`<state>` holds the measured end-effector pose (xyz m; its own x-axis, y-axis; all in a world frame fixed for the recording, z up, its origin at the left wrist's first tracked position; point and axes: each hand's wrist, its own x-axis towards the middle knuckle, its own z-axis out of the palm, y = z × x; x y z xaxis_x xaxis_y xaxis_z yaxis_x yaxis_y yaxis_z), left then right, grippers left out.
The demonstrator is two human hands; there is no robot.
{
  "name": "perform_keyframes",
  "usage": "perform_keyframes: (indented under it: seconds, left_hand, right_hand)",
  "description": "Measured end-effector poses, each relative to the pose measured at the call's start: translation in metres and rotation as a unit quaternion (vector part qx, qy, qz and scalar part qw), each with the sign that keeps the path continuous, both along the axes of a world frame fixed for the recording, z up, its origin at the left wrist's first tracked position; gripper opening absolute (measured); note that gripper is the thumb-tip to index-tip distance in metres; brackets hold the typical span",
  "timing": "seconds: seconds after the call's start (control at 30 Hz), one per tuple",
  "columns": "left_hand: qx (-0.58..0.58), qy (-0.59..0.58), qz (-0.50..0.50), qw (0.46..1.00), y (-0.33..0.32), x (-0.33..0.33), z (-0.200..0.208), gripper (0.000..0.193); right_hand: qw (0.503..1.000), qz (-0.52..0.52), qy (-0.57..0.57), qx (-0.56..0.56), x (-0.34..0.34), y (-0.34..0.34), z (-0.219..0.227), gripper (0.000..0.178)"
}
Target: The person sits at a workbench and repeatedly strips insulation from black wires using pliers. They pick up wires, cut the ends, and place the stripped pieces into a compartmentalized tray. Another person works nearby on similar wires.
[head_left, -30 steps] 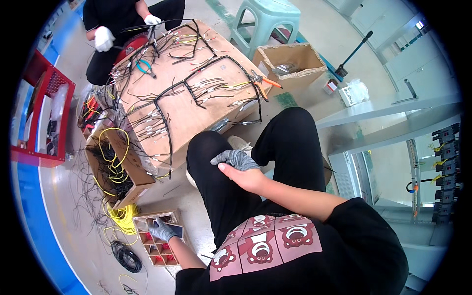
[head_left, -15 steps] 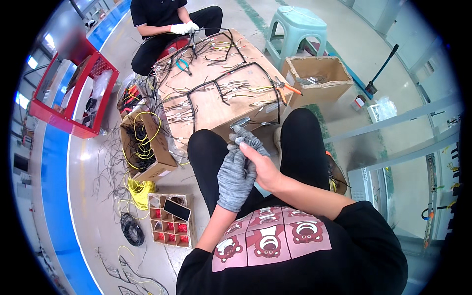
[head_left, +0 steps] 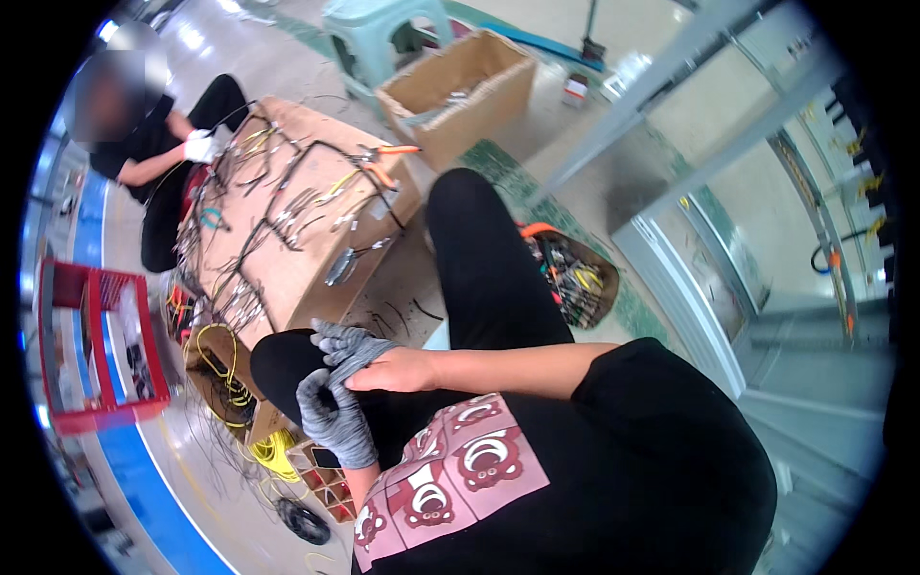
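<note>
My left hand (head_left: 335, 419) wears a grey knit glove and has its fingers curled, thumb and fingertips pinched together at the edge of a second grey glove (head_left: 350, 353). That second glove covers the fingers of my right hand (head_left: 395, 368), while the back of the hand and the wrist are bare. The right fingers stretch out to the left, slightly apart. Both hands meet above my lap, close to my left knee. Just beyond them stands a wooden work surface (head_left: 297, 240) with a black wire harness (head_left: 251, 235) laid over it.
Orange-handled pliers (head_left: 379, 165) lie on the work surface. A cardboard box (head_left: 460, 91) and a pale green stool (head_left: 379, 29) stand behind it. Right of my knee is a bin of tools (head_left: 580, 283). A person (head_left: 158, 153) in white gloves sits far left, near a red rack (head_left: 101, 345).
The view has swung to the right, so the table and co-worker appear farther left. My left fingers have curled, and more of my right hand's back shows beside the partly worn glove.
</note>
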<state>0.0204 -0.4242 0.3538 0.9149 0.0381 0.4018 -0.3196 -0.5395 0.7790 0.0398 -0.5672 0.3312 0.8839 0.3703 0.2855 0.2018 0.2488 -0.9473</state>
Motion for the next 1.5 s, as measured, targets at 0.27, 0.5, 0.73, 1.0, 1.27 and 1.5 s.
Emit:
perform_keyframes:
  seconds: [0.27,0.5,0.73,1.0,1.27,1.5]
  left_hand:
    - [0.175,-0.144,-0.262,0.938,-0.064,-0.002,0.021,0.012]
    - [0.17,-0.124,-0.453,0.866,-0.105,0.016,0.019,0.024]
    - [0.141,-0.068,-0.377,0.913,-0.071,0.025,0.014,0.031]
    - [-0.007,0.03,-0.062,0.998,0.036,-0.006,-0.002,0.016]
    - [-0.02,0.199,0.261,0.944,0.154,-0.077,-0.18,0.012]
    - [0.146,0.533,0.415,0.723,0.265,-0.184,-0.298,0.056]
  right_hand:
    - [0.907,-0.134,0.216,0.336,-0.001,-0.026,-0.001,0.049]
    - [0.873,-0.115,0.272,0.389,0.033,-0.045,-0.035,0.042]
    - [0.772,0.053,0.235,0.589,0.071,-0.097,-0.003,0.038]
    - [0.943,-0.168,0.171,0.233,0.086,-0.104,-0.017,0.026]
    - [0.975,-0.161,0.103,0.114,0.111,-0.129,-0.025,0.026]
    - [0.971,-0.199,0.134,-0.018,0.113,-0.123,-0.014,0.025]
